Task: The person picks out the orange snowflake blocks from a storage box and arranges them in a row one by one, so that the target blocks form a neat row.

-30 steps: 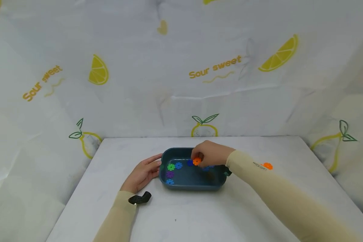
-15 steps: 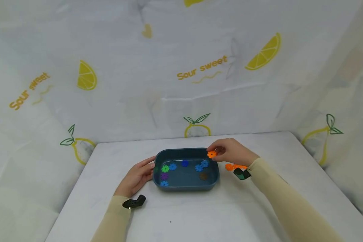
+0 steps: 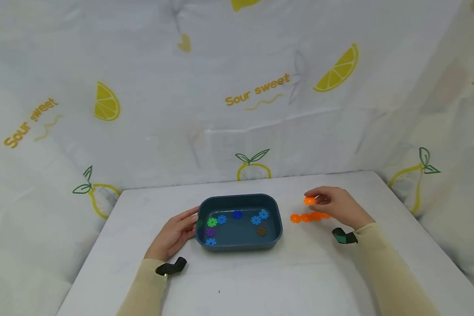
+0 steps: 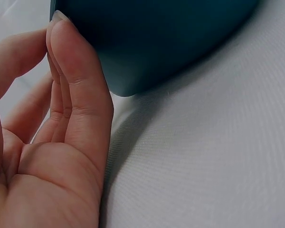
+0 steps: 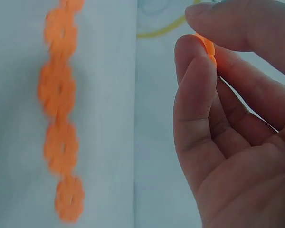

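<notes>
A dark teal tray (image 3: 237,248) on the white table holds several small flower-shaped plastic discs, among them a green disc (image 3: 212,222), a purple disc (image 3: 210,232) and a brown disc (image 3: 261,231). At the tray's left end, my left hand (image 3: 173,235) rests its fairly straight fingers against the wall. My right hand (image 3: 339,206) pinches an orange flower disc (image 3: 310,201) between thumb and fingers, just above the table right of the tray. Below it lies a row of orange discs (image 3: 306,217), touching or overlapping; the right wrist view shows this orange row (image 5: 61,145) too.
A white table (image 3: 237,281) carries everything. Behind it hangs a white sheet (image 3: 162,109) printed with lemons and lettering. Black wrist bands (image 3: 171,266) sit over the beige sleeves (image 3: 142,289).
My right hand has moved right, from over the tray to above the orange row, with the orange disc in its fingers. The left hand stays at the tray. The head view has shifted slightly.
</notes>
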`<state>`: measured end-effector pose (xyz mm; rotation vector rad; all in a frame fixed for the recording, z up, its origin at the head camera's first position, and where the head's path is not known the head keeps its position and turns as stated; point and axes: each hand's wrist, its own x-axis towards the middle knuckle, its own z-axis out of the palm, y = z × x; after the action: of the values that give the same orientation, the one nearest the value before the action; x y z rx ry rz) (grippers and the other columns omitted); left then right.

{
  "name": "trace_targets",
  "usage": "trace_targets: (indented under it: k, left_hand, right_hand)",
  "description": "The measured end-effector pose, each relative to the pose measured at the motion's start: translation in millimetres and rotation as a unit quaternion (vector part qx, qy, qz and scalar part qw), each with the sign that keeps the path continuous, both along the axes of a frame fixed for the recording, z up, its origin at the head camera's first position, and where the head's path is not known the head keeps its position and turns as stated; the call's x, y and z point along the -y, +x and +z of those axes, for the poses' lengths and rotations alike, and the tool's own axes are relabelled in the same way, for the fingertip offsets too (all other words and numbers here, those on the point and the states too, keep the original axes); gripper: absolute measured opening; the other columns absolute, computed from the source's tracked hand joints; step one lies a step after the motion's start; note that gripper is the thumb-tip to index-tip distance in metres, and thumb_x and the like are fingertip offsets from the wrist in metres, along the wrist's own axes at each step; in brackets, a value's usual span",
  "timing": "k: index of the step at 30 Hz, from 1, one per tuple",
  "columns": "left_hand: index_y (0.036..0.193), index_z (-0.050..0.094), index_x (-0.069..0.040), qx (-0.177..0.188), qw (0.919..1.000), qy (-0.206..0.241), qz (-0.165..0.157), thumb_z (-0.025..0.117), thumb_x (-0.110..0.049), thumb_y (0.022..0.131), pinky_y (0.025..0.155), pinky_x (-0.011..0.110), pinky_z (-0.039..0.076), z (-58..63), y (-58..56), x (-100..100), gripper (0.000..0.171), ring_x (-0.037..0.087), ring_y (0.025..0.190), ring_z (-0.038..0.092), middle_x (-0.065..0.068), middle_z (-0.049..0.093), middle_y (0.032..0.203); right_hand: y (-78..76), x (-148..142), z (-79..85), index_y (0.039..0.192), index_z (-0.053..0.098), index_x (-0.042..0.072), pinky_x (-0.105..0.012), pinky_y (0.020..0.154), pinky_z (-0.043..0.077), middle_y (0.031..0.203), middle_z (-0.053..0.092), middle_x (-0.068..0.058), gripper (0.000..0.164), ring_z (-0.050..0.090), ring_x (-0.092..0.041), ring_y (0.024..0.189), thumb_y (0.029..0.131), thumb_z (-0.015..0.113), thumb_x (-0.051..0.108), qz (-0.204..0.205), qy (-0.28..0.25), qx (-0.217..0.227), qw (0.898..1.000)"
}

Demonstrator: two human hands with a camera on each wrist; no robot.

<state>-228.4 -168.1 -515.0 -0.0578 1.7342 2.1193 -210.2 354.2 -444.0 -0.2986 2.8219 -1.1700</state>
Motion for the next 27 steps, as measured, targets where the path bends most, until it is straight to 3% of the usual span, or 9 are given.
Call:
trace_targets:
  k: [10,20,27]
  left_hand:
    - [0.159,0.053,-0.015,0.003,1.0,0.0,0.009,0.072,-0.028,0.106,0.095,0.027,0.062,-0.6,3.8,2.4,0.058,0.011,0.105,0.071,0.006,0.071,0.141]
    - [0.161,0.05,-0.016,0.011,0.9998,0.015,0.008,0.07,-0.025,0.108,0.09,0.024,0.062,-0.9,6.2,0.4,0.057,0.01,0.096,0.071,0.003,0.075,0.131]
    - [0.161,0.05,-0.015,0.009,0.9999,0.007,0.006,0.069,-0.025,0.108,0.089,0.024,0.062,0.4,2.6,1.4,0.058,0.01,0.096,0.07,0.002,0.076,0.125]
  right_hand:
    - [14.5,-51.3,-11.5,0.14,0.072,0.018,-0.034,0.09,0.057,0.138,0.073,-0.008,0.044,0.068,-0.028,0.117,0.101,0.077,0.038,-0.055,0.04,-0.01,0.998]
    - [15.1,-77.3,-22.1,0.141,0.071,0.014,-0.036,0.089,0.056,0.139,0.072,-0.017,0.047,0.068,-0.036,0.119,0.101,0.077,0.039,-0.073,0.066,-0.009,0.995]
    - [15.5,-91.1,-30.0,0.139,0.071,0.008,-0.033,0.085,0.055,0.137,0.072,-0.02,0.043,0.069,-0.037,0.115,0.102,0.076,0.031,-0.084,0.069,-0.012,0.994]
